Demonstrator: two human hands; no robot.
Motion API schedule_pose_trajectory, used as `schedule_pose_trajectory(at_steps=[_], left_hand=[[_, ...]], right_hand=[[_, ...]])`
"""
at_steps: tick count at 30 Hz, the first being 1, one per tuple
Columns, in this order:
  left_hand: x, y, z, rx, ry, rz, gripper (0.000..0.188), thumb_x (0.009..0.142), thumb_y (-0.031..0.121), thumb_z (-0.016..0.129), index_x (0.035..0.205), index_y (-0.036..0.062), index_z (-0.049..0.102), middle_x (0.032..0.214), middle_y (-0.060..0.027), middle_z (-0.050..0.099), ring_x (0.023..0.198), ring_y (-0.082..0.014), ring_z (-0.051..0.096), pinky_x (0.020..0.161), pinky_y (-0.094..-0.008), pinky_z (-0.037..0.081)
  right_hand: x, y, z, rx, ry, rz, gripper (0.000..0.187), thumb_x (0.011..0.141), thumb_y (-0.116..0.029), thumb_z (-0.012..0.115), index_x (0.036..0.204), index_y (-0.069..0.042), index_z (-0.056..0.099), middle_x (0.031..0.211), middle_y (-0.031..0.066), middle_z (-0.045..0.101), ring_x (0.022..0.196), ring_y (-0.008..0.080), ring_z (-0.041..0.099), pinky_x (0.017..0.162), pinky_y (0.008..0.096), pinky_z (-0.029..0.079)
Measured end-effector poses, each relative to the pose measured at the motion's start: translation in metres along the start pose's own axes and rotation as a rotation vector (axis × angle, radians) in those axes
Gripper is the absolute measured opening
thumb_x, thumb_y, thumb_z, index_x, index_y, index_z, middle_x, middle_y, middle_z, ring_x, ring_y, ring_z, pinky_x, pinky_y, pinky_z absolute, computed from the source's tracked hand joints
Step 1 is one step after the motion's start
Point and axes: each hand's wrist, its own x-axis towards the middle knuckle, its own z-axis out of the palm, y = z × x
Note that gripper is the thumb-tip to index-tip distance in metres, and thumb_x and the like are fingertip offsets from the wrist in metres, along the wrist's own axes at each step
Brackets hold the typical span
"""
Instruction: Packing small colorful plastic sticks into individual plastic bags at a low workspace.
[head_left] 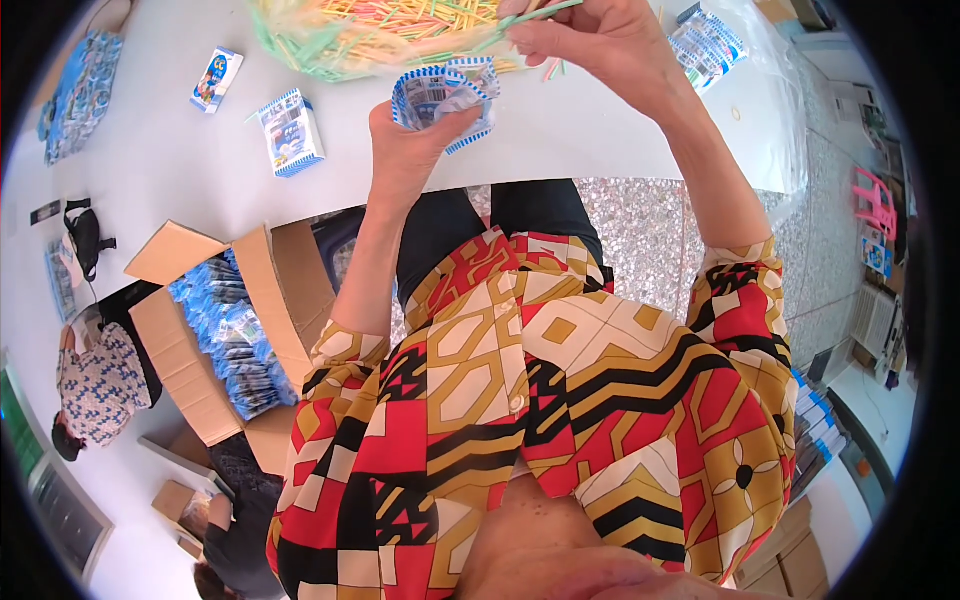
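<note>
My left hand [415,145] is closed around a small blue-and-white printed plastic pouch [472,100], its thumb pressed against the side. The pouch's mouth gapes upward, edged in blue stripes. Above and to the right, my right hand [590,40] pinches a few thin green sticks [545,12], which look like straws, between thumb and fingers. A clear plastic bag [345,68] spreads along the far side of the table, heaped with sticks [400,22] in yellow, pink, orange and green. The right hand is at this heap's right end.
Two small blue-and-white boxes, one farther [215,80] and one nearer [295,140], lie on the white table [190,150]. A clear bag of packets [707,50] is at far right. Left of my lap, an open carton [170,330] holds blue packets. Two other people [105,385] are leftward.
</note>
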Motion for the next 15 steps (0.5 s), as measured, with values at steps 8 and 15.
schedule_pose_trajectory(at_steps=[8,15], left_hand=[[0.001,-0.001,0.005,-0.054,-0.035,0.019,0.02,0.074,0.005,0.072,0.092,-0.0014,0.066,0.084,-0.0049,0.066,0.072,-0.0084,0.06,0.066,-0.0219,0.05],[0.003,-0.002,0.007,-0.105,-0.024,0.014,0.02,0.073,0.005,0.072,0.092,-0.0008,0.066,0.085,-0.005,0.066,0.073,-0.0091,0.061,0.068,-0.0228,0.051]], right_hand=[[0.014,0.012,0.012,-0.275,-0.112,-0.407,0.009,0.08,-0.002,0.062,0.087,-0.001,0.057,0.076,0.0008,0.058,0.07,0.0058,0.052,0.061,0.0203,0.043],[0.023,0.023,0.006,-0.217,-0.166,-0.696,0.01,0.079,-0.003,0.063,0.087,0.0,0.057,0.077,0.0022,0.06,0.072,0.0067,0.055,0.063,0.021,0.044]])
